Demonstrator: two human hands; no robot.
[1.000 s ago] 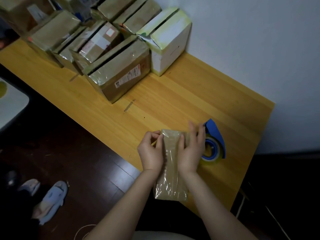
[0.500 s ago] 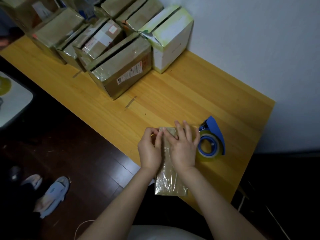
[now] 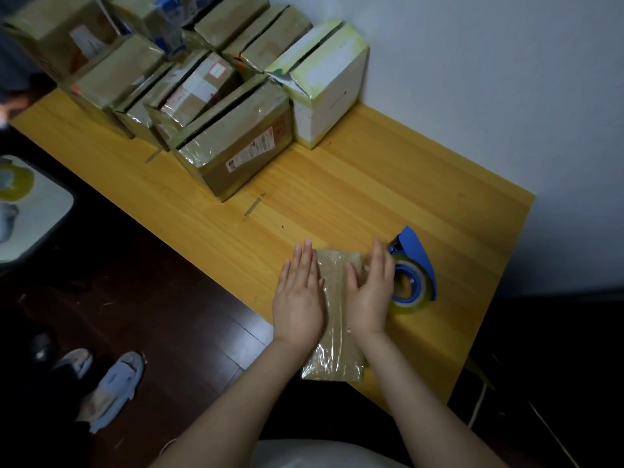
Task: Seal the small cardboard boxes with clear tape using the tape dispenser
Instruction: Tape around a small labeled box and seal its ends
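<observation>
At lower centre, my left hand (image 3: 299, 292) and right hand (image 3: 371, 292) press flat, fingers spread, on the taped box (image 3: 336, 319) beside the dispenser (image 3: 413, 268).

**Nothing legible here**

There were labels, but none could be read. The big box (image 3: 236, 146) carried a printed shipping label (image 3: 251, 152) on its side, way too blurry. Another box (image 3: 197, 92) had a white sticker (image 3: 216, 70), same deal.
</observation>
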